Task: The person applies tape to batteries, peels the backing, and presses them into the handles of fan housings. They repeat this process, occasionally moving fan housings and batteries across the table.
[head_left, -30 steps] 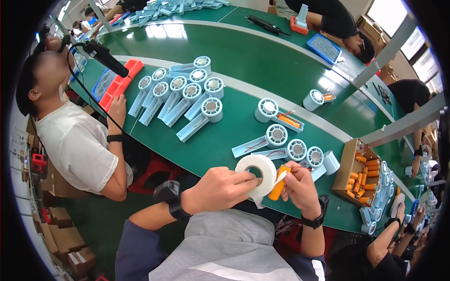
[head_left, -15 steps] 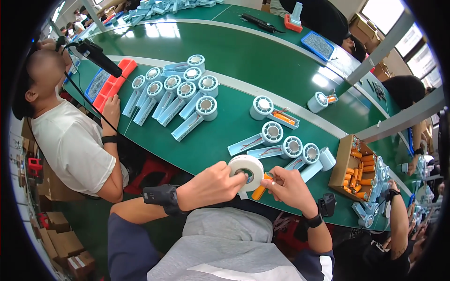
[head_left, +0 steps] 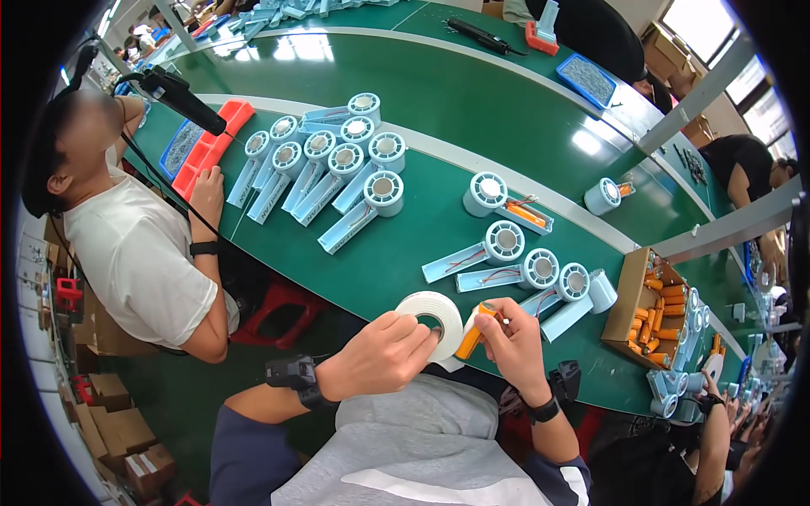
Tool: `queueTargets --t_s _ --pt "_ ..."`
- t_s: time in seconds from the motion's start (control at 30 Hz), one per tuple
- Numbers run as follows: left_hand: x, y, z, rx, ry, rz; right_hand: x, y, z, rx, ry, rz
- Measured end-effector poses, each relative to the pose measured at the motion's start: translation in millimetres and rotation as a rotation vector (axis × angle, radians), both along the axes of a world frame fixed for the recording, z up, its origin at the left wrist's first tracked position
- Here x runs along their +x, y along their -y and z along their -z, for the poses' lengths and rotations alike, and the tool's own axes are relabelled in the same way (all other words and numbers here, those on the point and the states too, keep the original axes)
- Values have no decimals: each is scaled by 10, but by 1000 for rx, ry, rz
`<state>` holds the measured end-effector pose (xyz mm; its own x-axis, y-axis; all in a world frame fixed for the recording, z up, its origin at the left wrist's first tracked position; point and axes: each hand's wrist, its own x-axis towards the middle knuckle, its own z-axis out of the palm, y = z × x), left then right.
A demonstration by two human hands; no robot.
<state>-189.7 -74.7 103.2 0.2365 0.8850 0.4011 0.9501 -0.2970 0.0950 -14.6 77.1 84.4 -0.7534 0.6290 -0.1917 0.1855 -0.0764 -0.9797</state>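
At the far left a co-worker in a white T-shirt (head_left: 139, 253) sits at the long green tabletop (head_left: 439, 110), one hand resting near a red plastic tray (head_left: 215, 139). Just right of that tray, a cluster of pale blue plastic fan housings with round heads and long handles (head_left: 325, 169) lies fanned out on the tabletop.

Lower, near the tabletop's front edge, the person's left hand (head_left: 380, 354) grips a white roll of tape (head_left: 432, 319), fingers curled around its rim and holding it upright, with the core hole facing the camera. Touching the roll on its right, the right hand (head_left: 510, 341) is closed around an orange cylindrical battery cell (head_left: 470, 333), which stands tilted between thumb and fingers, its top end pale.

Behind the hands, four more pale blue fan housings (head_left: 515, 253) lie apart from the cluster, thin wires showing in their handles. Farther right, a brown cardboard box (head_left: 629, 295) holds a stack of orange cells (head_left: 666, 316). At the far right edge, other workers' arms reach toward the tabletop.
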Motion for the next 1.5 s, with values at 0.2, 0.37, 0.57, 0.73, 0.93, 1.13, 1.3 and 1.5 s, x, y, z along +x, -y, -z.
queueTargets --t_s 0.2,0.37,0.57,0.73,0.93,1.13,1.3,1.5 --pt "173 50 -46 -70 -73 -98 -125 211 184 -71 -197 296" --pt "44 120 -47 -9 -141 51 -97 388 81 -210 -230 338" --pt "-68 54 -219 52 -96 125 -157 426 22 -176 -453 495" --pt "53 6 -392 101 -93 -12 -280 245 -194 -82 -578 580" --pt "302 273 103 46 42 234 165 -804 -131 71 -571 949" --pt "-560 133 316 -177 285 -369 497 -870 -201 -318 -918 747" --pt "-533 -155 40 -169 428 -485 683 -853 -11 -190 -910 283" --pt "-355 -763 -156 -227 136 -6 676 -768 175 -257 -950 56"
